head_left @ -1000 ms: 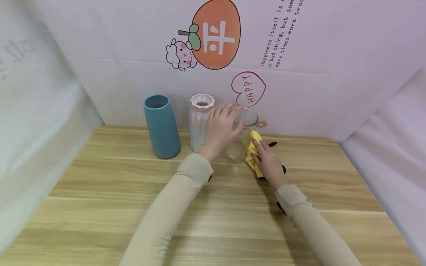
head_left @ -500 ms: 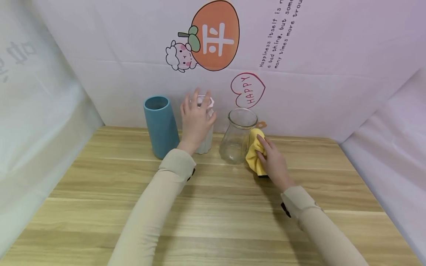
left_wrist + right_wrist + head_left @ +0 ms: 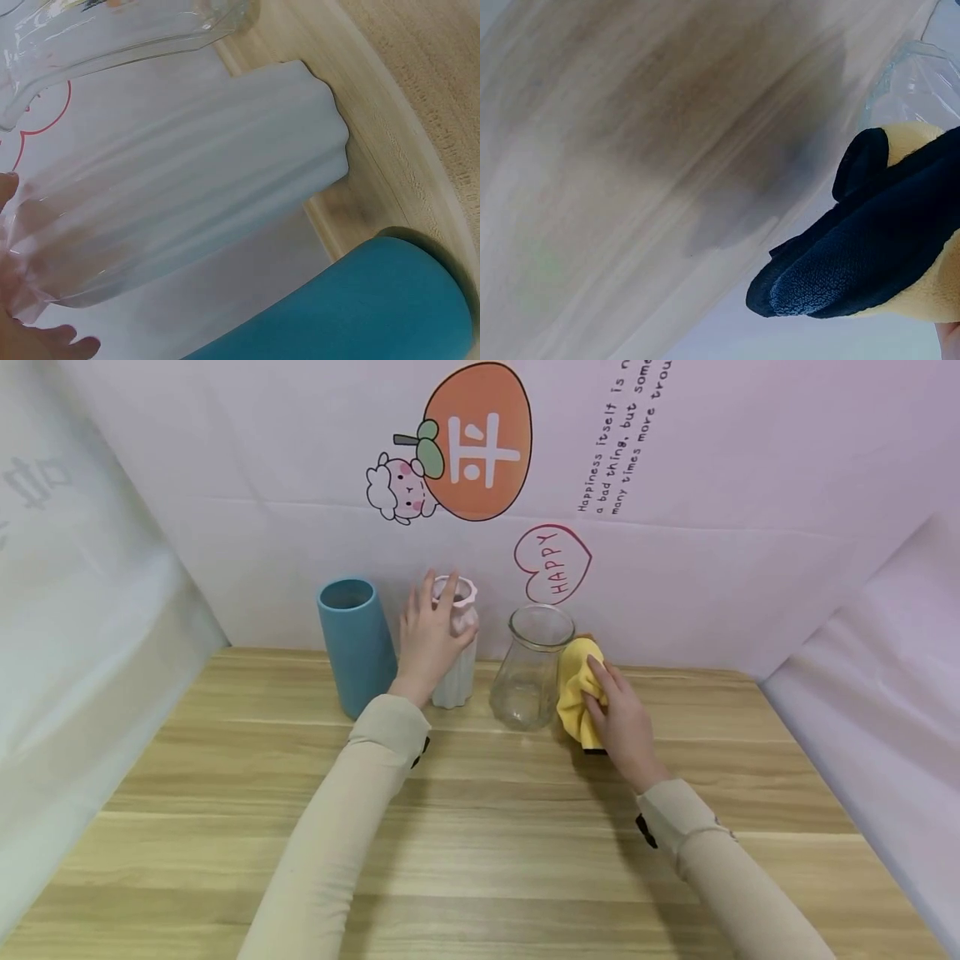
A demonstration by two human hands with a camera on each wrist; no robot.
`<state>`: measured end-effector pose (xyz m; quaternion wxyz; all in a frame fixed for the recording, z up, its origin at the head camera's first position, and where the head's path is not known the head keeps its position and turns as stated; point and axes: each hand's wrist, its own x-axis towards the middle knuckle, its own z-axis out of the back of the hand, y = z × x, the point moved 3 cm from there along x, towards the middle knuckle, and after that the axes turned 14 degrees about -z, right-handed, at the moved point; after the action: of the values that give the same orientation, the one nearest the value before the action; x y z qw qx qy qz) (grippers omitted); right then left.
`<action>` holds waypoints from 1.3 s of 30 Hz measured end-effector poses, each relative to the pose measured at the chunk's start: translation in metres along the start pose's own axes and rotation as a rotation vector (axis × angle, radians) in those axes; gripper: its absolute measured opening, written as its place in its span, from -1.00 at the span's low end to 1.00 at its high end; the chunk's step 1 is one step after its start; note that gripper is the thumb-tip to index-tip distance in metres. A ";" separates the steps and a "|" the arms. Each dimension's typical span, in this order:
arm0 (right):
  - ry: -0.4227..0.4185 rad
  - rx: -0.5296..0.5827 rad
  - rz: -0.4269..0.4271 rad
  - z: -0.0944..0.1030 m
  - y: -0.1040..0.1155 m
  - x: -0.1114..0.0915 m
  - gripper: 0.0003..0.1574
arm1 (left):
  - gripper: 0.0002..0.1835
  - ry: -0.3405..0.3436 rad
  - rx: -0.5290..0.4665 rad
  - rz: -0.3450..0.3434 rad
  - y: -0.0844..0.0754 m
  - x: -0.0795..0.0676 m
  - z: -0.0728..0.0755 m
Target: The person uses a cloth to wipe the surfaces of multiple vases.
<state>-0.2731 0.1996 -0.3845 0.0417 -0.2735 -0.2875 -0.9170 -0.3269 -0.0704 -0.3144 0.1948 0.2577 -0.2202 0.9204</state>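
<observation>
Blue vase [image 3: 356, 652] stands upright at far left on the wooden table [image 3: 480, 860]. Next, the left hand [image 3: 429, 643] grasps the white vase [image 3: 456, 675] at its neck, fingers and thumb to either side; base on the table. Clear glass vase [image 3: 522, 689] stands upright, just beside and apart. Rightmost, the right hand [image 3: 627, 727] grips a bunched yellow cloth [image 3: 576, 693] (dark material visible from the right wrist). Cloth appears to meet the glass; contact unconfirmed.

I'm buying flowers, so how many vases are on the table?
3: blue vase at left, white vase in the middle by the left hand, glass vase at right beside the yellow cloth.
</observation>
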 end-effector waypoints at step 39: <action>-0.223 0.065 0.011 0.032 0.014 0.016 -0.42 | -0.14 0.167 -0.224 0.011 0.007 -0.004 0.005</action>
<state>-0.2683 0.2068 -0.3473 0.0235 -0.3739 -0.3183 -0.8708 -0.3247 -0.0799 -0.3148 0.2352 0.1556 -0.3061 0.9093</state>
